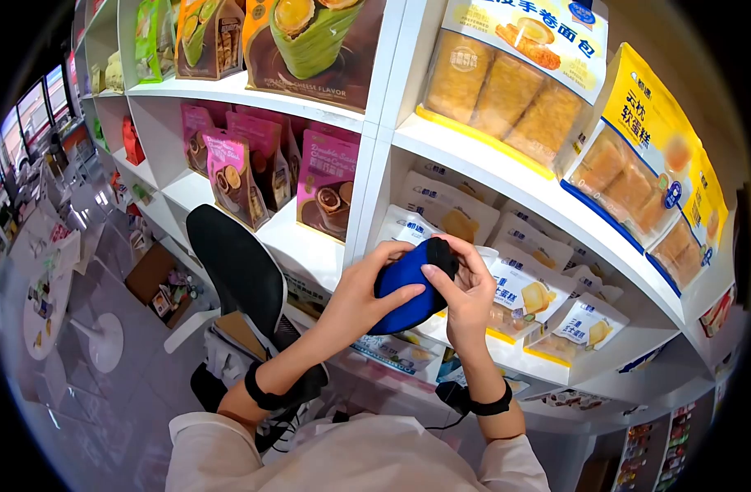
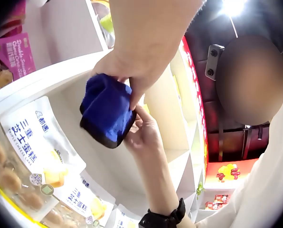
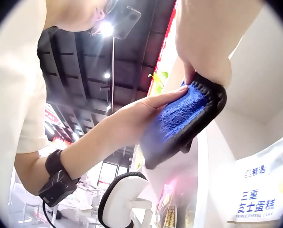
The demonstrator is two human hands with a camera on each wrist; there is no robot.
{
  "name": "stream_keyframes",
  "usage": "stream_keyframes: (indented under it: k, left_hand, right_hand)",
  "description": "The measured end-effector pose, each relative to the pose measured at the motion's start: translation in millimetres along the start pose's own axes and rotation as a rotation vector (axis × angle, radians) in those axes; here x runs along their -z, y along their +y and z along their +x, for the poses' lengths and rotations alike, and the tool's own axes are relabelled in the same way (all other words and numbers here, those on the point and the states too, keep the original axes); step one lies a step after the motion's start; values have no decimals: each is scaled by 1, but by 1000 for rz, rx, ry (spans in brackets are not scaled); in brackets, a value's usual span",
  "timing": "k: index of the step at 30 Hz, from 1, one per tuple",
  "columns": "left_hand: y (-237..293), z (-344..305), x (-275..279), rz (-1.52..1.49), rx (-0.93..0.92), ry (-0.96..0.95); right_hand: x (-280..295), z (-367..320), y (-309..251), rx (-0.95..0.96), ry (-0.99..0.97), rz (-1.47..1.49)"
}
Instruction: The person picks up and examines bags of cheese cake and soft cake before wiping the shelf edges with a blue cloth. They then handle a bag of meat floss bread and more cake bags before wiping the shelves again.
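Note:
A blue fuzzy cloth pad with black edging point(image 1: 404, 287) is held up between both hands, bent into a rounded shape, in front of the shelf. My left hand point(image 1: 365, 287) grips its left side, thumb laid across the blue face. The right hand point(image 1: 471, 297) pinches the black-edged end, its thumb on the near side and fingers behind. In the left wrist view the blue pad point(image 2: 107, 111) hangs below the left hand. The right wrist view shows the pad's fluffy blue face point(image 3: 182, 114) and thick black border. What lies inside its fold is hidden.
Behind the hands, white shelves point(image 1: 367, 119) hold packaged snacks. White cheese cake bags point(image 1: 527, 291) stand right behind the pad, and pink bags point(image 1: 236, 176) sit to the left. A black-backed chair point(image 1: 236, 266) stands left of the arms. Bread packs point(image 1: 506, 90) line the upper shelf.

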State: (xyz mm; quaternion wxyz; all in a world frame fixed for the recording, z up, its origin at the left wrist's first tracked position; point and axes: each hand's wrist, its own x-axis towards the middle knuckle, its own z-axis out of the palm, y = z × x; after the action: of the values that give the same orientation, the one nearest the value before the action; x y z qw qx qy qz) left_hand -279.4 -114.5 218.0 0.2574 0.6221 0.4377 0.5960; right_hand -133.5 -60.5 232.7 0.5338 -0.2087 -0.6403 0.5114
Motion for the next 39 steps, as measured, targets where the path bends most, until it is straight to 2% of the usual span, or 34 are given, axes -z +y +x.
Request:
stream_keyframes:
  k: [3, 5, 6, 7, 10, 11, 13, 14, 15, 18, 20, 22, 24, 25, 29, 33, 39]
  left_hand:
    - [-3, 0, -8, -120, 29, 129]
    - [-4, 1, -14, -194, -7, 203]
    - [1, 1, -13, -232, 67, 174]
    - [3, 5, -10, -147, -21, 173]
    - [-1, 17, 1, 82, -261, 223]
    - [4, 19, -1, 0, -227, 287]
    - [3, 25, -4, 24, -198, 427]
    - [-2, 28, -6, 28, -198, 525]
    - [-5, 32, -6, -101, -143, 633]
    - [-14, 49, 3, 53, -184, 779]
    - [-15, 64, 3, 249, -253, 768]
    - [-17, 82, 0, 353, -326, 787]
    - [-26, 92, -4, 364, -248, 777]
    - [-30, 97, -4, 371, -212, 780]
    - [-35, 99, 5, 473, -252, 750]
    - [-36, 100, 8, 503, -297, 738]
    - [-42, 100, 8, 474, -309, 724]
  right_hand:
    - [-11, 4, 1, 164, -40, -111]
    - [-23, 6, 3, 51, -37, -5]
    - [-21, 8, 1, 18, -3, 35]
    - [-21, 12, -3, -13, 30, 74]
    - [-23, 22, -11, 105, 85, -23]
    - [-27, 26, -17, 138, 82, -36]
    - [-35, 33, -17, 139, 57, 13]
    - [-37, 37, -16, 175, 105, -41]
    - [-38, 40, -15, 213, 154, -97]
    - [-42, 52, -28, 412, 226, -486]
    - [-49, 62, -30, 561, 236, -762]
    - [-53, 77, -18, 687, 252, -843]
    - [-56, 90, -10, 766, 283, -930]
    - [-57, 93, -7, 772, 300, -960]
    - [-63, 97, 6, 775, 310, -1050]
    - [-61, 99, 12, 854, 384, -910]
    - [-73, 101, 2, 685, 381, -978]
